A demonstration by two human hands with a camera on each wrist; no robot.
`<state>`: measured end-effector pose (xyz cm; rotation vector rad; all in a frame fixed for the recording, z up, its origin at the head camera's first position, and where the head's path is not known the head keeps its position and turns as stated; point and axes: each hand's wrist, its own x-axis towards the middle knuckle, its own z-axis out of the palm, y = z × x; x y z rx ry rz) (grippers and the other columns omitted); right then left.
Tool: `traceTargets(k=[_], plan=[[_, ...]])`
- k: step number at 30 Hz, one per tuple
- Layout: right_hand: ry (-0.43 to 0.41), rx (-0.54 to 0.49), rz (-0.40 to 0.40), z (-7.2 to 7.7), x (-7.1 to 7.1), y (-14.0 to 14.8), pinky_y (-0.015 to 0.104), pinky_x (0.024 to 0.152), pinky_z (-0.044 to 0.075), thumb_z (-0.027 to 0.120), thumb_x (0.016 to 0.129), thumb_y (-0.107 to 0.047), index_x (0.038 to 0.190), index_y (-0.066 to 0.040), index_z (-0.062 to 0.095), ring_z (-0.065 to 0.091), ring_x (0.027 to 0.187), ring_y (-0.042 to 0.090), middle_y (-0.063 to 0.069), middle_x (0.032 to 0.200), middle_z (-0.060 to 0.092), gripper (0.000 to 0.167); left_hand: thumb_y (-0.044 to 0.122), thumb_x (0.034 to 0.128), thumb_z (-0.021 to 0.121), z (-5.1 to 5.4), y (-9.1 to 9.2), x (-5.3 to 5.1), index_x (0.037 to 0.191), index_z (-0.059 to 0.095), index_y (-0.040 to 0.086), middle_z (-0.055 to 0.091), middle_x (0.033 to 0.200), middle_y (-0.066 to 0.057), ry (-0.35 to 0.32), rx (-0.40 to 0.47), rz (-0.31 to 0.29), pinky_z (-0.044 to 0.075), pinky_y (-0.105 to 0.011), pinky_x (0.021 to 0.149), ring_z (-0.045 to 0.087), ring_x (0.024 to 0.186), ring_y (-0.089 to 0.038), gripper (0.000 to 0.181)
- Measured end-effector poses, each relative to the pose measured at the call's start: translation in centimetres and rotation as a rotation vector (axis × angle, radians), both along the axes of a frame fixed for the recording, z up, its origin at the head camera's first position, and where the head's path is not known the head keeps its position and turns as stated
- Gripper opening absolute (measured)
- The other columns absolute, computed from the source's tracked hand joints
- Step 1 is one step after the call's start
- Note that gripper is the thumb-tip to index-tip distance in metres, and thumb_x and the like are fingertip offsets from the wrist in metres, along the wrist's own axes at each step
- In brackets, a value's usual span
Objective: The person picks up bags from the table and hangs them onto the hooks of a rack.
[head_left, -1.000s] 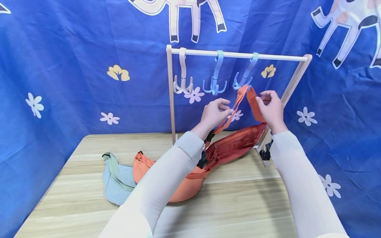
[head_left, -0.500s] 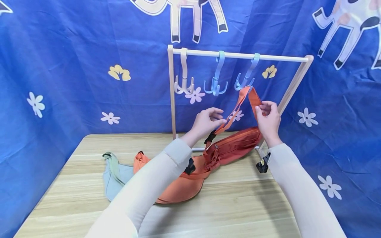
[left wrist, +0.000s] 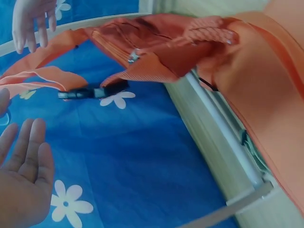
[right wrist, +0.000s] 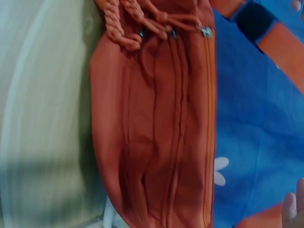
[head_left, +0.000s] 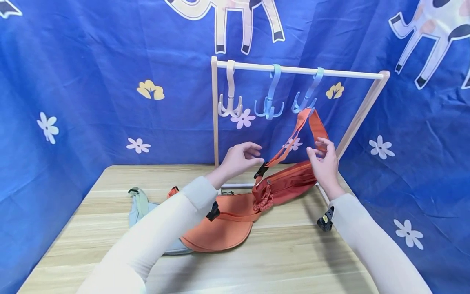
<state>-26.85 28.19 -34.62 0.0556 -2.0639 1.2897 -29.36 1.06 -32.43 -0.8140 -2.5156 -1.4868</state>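
A red waist bag [head_left: 290,183] hangs by its orange strap [head_left: 302,122] from the rightmost light-blue hook [head_left: 306,96]. Its body slants down to the left, with a braided zipper pull at the lower end. My left hand [head_left: 242,157] is held with relaxed fingers just left of the strap's black buckle [head_left: 261,169], holding nothing. Near the strap's right side and the bag's upper end is my right hand [head_left: 324,163], thumb and fingers parted. The left wrist view shows that right hand [left wrist: 33,23] with fingers loosely extended beside the strap.
An orange bag [head_left: 220,234] lies on the wooden table [head_left: 286,261] under the waist bag's lower end, overlapping a light blue-grey bag [head_left: 178,247]. A white hook [head_left: 230,98] and a blue hook [head_left: 269,98] hang from the rack's rail [head_left: 253,66]. A blue curtain stands behind.
Both hands have moved down, the left also leftward away from the strap. The right hand has let go of the strap. The red waist bag stays hanging on the hook.
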Motion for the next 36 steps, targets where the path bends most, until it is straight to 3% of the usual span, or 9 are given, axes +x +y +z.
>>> traceTargets(k=[9,16,23,30,36], plan=[[-0.047,0.013,0.067,-1.8,1.2,-1.4,0.023,0.08,0.045,0.065,0.091,-0.016,0.13,-0.005,0.048,0.06,0.095,0.012,0.01,0.122,0.057,0.044,0.018,0.0802,0.078,-1.6,-2.6,0.8,0.113,0.067,0.009,0.069,0.097,-0.002,-0.01,-0.036,-0.024,0.051,-0.029,0.074,0.065,0.082,-0.014,0.036],[-0.078,0.03,0.131,-3.2,2.1,-2.9,0.027,0.081,0.049,0.067,0.089,-0.011,0.129,-0.004,0.048,0.062,0.1,0.022,0.011,0.123,0.057,0.045,0.015,0.0789,0.079,-3.0,-4.6,1.3,0.112,0.067,0.006,0.069,0.098,-0.004,0.016,-0.055,-0.054,0.052,-0.029,0.074,0.065,0.081,-0.016,0.037],[-0.13,0.026,0.214,-4.2,3.2,-4.6,0.039,0.082,0.048,0.069,0.088,-0.009,0.127,-0.004,0.049,0.061,0.102,0.029,0.014,0.123,0.057,0.045,0.014,0.0791,0.079,-4.1,-6.6,2.0,0.113,0.066,0.005,0.068,0.101,-0.006,-0.016,-0.056,-0.064,0.052,-0.035,0.077,0.065,0.084,-0.018,0.038],[-0.167,0.027,0.315,-4.1,5.8,-7.0,0.056,0.083,0.045,0.067,0.087,-0.001,0.125,0.008,0.047,0.058,0.102,0.044,0.029,0.121,0.054,0.043,0.012,0.0778,0.08,-5.7,-8.1,2.6,0.114,0.065,0.002,0.068,0.102,-0.011,-0.048,-0.048,-0.066,0.051,-0.036,0.078,0.065,0.085,-0.02,0.04],[-0.202,0.054,0.376,-7.2,5.6,-7.6,0.046,0.084,0.049,0.069,0.088,-0.008,0.126,0.003,0.048,0.06,0.102,0.038,0.023,0.122,0.056,0.045,0.01,0.0767,0.08,-6.9,-9.4,3.5,0.114,0.065,0.0,0.068,0.099,-0.011,-0.045,-0.042,-0.079,0.051,-0.042,0.078,0.065,0.085,-0.026,0.042]])
